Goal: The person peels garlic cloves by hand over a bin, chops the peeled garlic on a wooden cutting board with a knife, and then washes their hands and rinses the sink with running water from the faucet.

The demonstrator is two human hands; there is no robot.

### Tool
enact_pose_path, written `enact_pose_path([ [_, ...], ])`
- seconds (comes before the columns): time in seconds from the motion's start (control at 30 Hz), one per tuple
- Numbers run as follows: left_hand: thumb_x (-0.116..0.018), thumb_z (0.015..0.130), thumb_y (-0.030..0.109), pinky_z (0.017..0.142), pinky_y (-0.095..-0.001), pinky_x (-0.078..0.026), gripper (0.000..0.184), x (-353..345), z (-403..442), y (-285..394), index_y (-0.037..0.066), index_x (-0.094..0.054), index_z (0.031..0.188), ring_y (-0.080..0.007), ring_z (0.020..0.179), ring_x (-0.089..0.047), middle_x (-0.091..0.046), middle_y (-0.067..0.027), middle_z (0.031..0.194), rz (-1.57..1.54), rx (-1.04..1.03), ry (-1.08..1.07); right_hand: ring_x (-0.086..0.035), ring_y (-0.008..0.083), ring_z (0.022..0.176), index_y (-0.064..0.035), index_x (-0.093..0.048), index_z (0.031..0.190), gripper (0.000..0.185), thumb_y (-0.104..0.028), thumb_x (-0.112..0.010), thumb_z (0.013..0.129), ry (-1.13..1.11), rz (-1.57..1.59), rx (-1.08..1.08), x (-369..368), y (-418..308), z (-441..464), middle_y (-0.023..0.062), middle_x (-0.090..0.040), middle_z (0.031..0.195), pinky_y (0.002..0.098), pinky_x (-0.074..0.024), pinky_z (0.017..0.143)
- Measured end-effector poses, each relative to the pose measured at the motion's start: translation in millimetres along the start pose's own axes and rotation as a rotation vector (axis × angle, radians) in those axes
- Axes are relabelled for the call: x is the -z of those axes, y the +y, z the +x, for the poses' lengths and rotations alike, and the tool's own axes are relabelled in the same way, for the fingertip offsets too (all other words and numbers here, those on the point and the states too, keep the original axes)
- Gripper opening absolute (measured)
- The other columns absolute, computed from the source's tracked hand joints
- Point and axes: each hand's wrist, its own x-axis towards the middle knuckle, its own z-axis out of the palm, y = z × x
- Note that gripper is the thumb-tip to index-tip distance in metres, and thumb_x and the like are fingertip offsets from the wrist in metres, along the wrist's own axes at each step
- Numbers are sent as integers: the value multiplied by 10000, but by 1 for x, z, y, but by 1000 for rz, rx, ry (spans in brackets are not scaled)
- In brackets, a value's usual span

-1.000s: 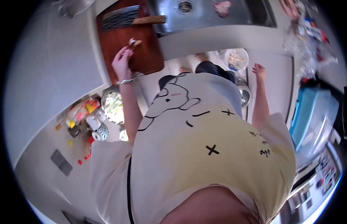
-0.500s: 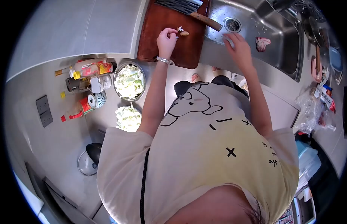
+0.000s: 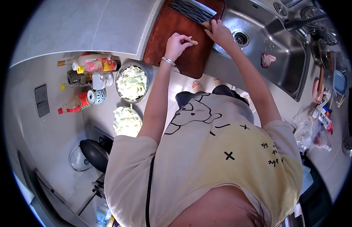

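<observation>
My left hand, with a bracelet at the wrist, pinches a small pale piece of food over the reddish-brown cutting board. My right hand is closed round the wooden handle of the cleaver. The dark, patterned blade lies across the far part of the board, and my fingers hide most of the handle. What exactly the small piece is, I cannot tell.
Right of the board is a steel sink holding a piece of raw meat. Two bowls of chopped cabbage stand at the left, beside bottles. A black pan is lower left, plastic bags at the right.
My right hand has come up from low on the right, passed the sink's near edge and taken hold of the cleaver's handle. My left hand remains at the small piece on the board.
</observation>
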Motion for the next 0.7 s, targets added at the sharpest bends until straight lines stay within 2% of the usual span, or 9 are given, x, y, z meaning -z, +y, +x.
enact_pose_path([
  [0.03,-751,686,216,598,-277,-459,177,-2,0,3,102,-716,817,-169,599,-525,-566,-53,676,9,37,42,-603,373,754,-33,-480,933,345,-335,-593,810,-9,14,9,4,1,0,186,-560,887,447,-506,636],
  [0.13,-760,659,279,603,-317,-463,242,-10,9,12,97,-721,814,-217,628,-563,-581,-92,702,-48,85,69,-608,367,747,-32,-482,923,344,-351,-569,826,-42,43,16,21,8,-3,187,-601,839,449,-500,635],
  [0.2,-762,651,309,604,-326,-464,263,-16,17,22,73,-705,754,-230,630,-571,-589,-104,707,32,176,129,-610,365,735,-33,-484,916,339,-352,-562,832,-64,42,-1,34,15,-7,181,-621,794,452,-495,633],
  [0.23,-762,648,325,604,-331,-465,281,-18,20,26,62,-697,724,-237,632,-575,-592,-110,710,70,223,158,-607,378,705,-34,-482,905,335,-353,-557,838,0,63,41,36,20,-12,181,-618,749,458,-488,622],
  [0.33,-763,646,324,603,-347,-465,304,-21,22,30,48,-642,689,-241,638,-570,-578,-107,719,81,290,251,-603,381,689,-36,-483,897,333,-355,-557,842,-98,48,-22,56,30,-25,180,-614,750,460,-484,607],
  [0.53,-696,729,213,592,-366,-458,189,-22,3,17,59,-605,790,-246,645,-559,-546,-96,746,128,222,236,-600,368,658,-46,-470,907,315,-344,-555,849,-131,30,104,75,61,-67,170,-607,748,453,-473,561],
  [0.57,-668,753,182,599,-370,-458,133,-23,-2,14,64,-610,775,-247,644,-557,-552,-96,738,124,257,252,-599,367,653,-49,-468,915,313,-344,-552,851,-149,30,119,78,62,-73,168,-607,749,451,-472,557],
  [0.7,-685,741,162,574,-338,-457,128,-29,-27,9,46,-635,762,-220,580,-540,-554,-91,682,126,243,408,-596,363,639,-57,-467,946,308,-343,-543,857,-198,-1,185,81,65,-82,159,-607,752,448,-471,551],
])
